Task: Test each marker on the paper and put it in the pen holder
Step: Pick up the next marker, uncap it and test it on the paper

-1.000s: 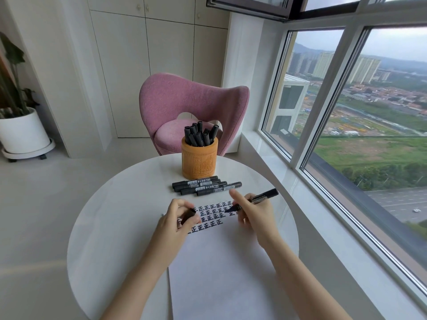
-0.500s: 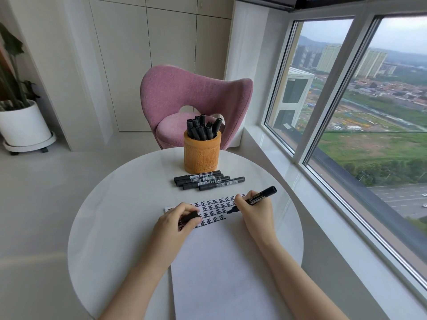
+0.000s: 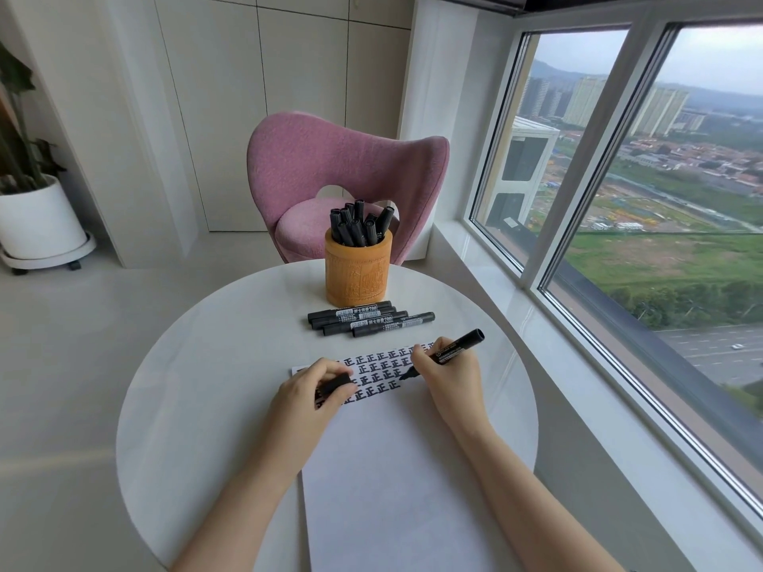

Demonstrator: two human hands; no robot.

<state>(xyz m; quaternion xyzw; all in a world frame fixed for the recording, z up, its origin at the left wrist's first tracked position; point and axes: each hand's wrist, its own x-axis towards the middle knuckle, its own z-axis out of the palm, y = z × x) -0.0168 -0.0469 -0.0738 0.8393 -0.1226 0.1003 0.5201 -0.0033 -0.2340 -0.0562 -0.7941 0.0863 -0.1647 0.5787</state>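
While four capped markers [image 3: 371, 317] lie side by side on the round table [image 3: 198, 386] just in front of the single wooden pen holder [image 3: 358, 274], the holder's own bundle [image 3: 359, 227] overlaps too much to count, perhaps nine. The right hand [image 3: 450, 381] pinches one uncapped marker [image 3: 448, 353] in a writing grip, tip on the one sheet of paper [image 3: 396, 468]. The left hand [image 3: 307, 396] rests on the sheet's far left corner, fingers curled round a black cap [image 3: 334, 383].

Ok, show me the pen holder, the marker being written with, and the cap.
pen holder [image 3: 358, 274]: head view, on its carved front wall.
marker [image 3: 464, 342]: head view, on the barrel towards its rear end.
cap [image 3: 337, 383]: head view, on its exposed black side.
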